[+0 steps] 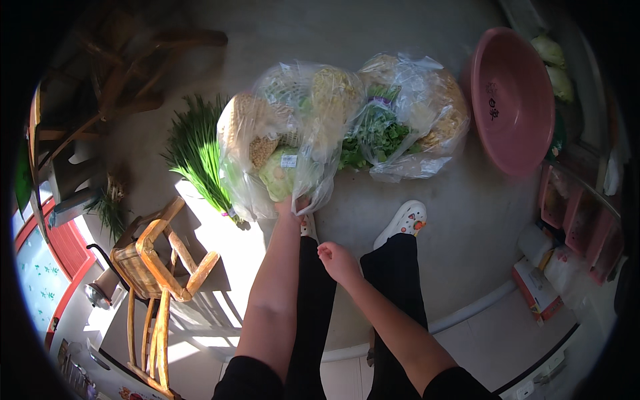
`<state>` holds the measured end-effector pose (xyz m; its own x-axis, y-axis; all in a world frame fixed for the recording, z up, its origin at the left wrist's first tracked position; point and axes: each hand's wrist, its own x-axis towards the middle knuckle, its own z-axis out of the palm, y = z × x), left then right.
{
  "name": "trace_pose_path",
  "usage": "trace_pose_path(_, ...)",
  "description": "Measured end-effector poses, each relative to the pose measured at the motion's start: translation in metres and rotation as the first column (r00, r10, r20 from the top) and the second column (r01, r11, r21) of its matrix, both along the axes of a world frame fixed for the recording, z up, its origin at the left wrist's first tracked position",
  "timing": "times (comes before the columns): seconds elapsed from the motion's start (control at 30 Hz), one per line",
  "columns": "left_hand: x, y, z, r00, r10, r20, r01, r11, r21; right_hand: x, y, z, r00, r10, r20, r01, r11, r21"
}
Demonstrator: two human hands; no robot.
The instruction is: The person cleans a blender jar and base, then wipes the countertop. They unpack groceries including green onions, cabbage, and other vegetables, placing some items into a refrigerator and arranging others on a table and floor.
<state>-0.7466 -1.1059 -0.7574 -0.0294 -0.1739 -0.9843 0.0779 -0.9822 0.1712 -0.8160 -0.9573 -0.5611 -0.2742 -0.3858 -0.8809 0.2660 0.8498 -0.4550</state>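
My left hand (291, 206) reaches to the near end of a clear plastic bag (320, 145); its fingers are partly hidden by the film beside a round pale-green vegetable (281, 175) that bears a label. Whether they grip anything cannot be told. Inside the bag are also a netted tan item (235, 120) and yellowish produce (332, 87). My right hand (337, 260) is above my legs, fingers curled, with nothing seen in it. A second clear bag (435, 110) lies to the right with leafy greens (382, 130) at its side. A bundle of long green stalks (205, 155) touches the first bag's left side.
A pink plastic basin (515, 105) stands at the right on the grey floor. Pink bins (575, 210) and a flat box (537, 290) are at the right edge. Wooden chairs (150, 255) stand at the left. My white clogs (402, 222) are close to the bags.
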Motion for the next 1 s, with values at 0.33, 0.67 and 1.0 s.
trace_pose_path(0.33, 0.002, -0.082, 0.124, 0.906, -0.408, 0.111, 0.407, 0.913, 0.033, 0.021, 0.105, 0.059, 0.826, -0.553, -0.107, 0.557, 0.831, -0.002)
trace_pose_path(0.67, 0.080, -0.001, 0.295, 0.479, -0.836, 0.269, 0.864, 0.395, -0.311, 0.148, 0.257, 0.068, 0.255, -0.949, -0.187, 0.966, 0.244, 0.081)
trace_pose_path(1.0, 0.138, 0.178, 0.332, 0.624, -0.771, -0.124, 0.746, 0.636, -0.198, 0.465, 0.562, 0.001, -0.979, 0.147, -0.144, -0.131, -0.985, -0.117)
